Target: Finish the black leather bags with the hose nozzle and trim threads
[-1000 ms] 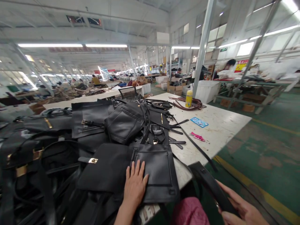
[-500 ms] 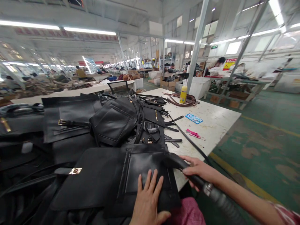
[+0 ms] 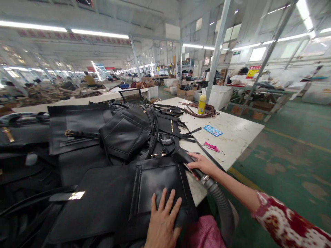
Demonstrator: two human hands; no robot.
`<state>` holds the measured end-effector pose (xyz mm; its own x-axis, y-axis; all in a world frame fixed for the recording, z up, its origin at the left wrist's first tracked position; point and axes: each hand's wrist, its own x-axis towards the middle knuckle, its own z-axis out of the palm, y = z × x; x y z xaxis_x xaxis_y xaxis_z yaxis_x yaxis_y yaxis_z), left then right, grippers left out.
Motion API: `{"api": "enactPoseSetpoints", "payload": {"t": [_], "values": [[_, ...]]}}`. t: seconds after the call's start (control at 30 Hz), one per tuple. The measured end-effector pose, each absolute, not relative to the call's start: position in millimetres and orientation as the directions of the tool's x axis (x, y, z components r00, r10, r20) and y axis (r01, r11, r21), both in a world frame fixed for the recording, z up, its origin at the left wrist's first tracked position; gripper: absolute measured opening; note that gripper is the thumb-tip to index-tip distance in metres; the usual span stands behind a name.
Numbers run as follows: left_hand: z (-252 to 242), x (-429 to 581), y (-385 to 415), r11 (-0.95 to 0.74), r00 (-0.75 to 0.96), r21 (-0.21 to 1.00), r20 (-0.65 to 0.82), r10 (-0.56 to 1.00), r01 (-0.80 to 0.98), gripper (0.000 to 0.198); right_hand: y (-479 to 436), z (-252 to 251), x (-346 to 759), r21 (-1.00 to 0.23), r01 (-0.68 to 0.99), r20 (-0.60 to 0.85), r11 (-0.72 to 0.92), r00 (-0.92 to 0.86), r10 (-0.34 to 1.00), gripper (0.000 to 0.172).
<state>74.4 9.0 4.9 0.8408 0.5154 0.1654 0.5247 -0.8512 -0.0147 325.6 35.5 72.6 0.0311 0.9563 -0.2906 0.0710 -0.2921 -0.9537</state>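
Find the black bag (image 3: 155, 175) lying at the near edge of the bench (image 3: 238, 132), framed panel upward. Have the left hand (image 3: 164, 215) laid flat on its lower right part, fingers spread, gripping nothing. Have the right hand (image 3: 203, 165) curled closed round a black nozzle (image 3: 184, 156) at the bag's upper right corner.

Compared with half a second ago, see nozzle and right hand shifted farther up the bag's right side, with more of the ribbed hose (image 3: 221, 199) and patterned sleeve (image 3: 281, 215) showing; see the left hand in nearly the same spot.

Cannot make out the nozzle tip against black leather, nor tell touching from hovering. Lose the gold clasp (image 3: 77, 195) on the left to glare, and the left wrist to the lower edge.

Beyond, see heaped black bags (image 3: 126, 132), partly covering one another. On the right, see a pink item (image 3: 211, 146) of unclear kind, a blue card (image 3: 212, 131) with unreadable print, and a yellow bottle (image 3: 202, 104) upright by coiled brown straps (image 3: 212, 112).
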Motion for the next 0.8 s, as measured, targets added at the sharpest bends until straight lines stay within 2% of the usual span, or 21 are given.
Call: {"api": "enactPoseSetpoints", "payload": {"t": [0.1, 0.23, 0.37, 0.43, 0.53, 0.67, 0.8], "values": [[2, 74, 8, -0.842, 0.831, -0.024, 0.175, 0.528, 0.539, 0.087, 23, 73, 332, -0.932, 0.096, -0.354, -0.350, -0.028, 0.935, 0.049], [2, 77, 9, -0.844, 0.832, -0.023, 0.182, 0.524, 0.536, 0.079, 41, 76, 334, -0.905, 0.124, -0.415, -0.406, -0.047, 0.909, 0.036], [4, 75, 8, -0.845, 0.830, -0.011, 0.196, 0.522, 0.535, 0.073, 71, 78, 322, -0.918, 0.148, -0.367, -0.369, 0.041, 0.929, 0.030], [5, 72, 7, -0.850, 0.831, 0.009, 0.210, 0.516, 0.526, 0.071, 65, 79, 316, -0.935, 0.151, -0.309, -0.321, 0.101, 0.946, 0.040], [4, 69, 6, -0.853, 0.823, 0.059, 0.238, 0.517, 0.519, 0.069, 18, 81, 313, -0.949, 0.123, -0.278, -0.289, 0.098, 0.956, 0.067], [5, 71, 5, -0.833, 0.804, 0.106, 0.222, 0.552, 0.543, 0.077, -79, 88, 314, -0.927, 0.038, -0.373, -0.372, -0.035, 0.927, 0.074], [8, 72, 6, -0.831, 0.803, 0.127, 0.217, 0.556, 0.541, 0.074, -127, 86, 299, -0.846, -0.213, -0.457, -0.489, -0.183, 0.870, 0.077]]}}
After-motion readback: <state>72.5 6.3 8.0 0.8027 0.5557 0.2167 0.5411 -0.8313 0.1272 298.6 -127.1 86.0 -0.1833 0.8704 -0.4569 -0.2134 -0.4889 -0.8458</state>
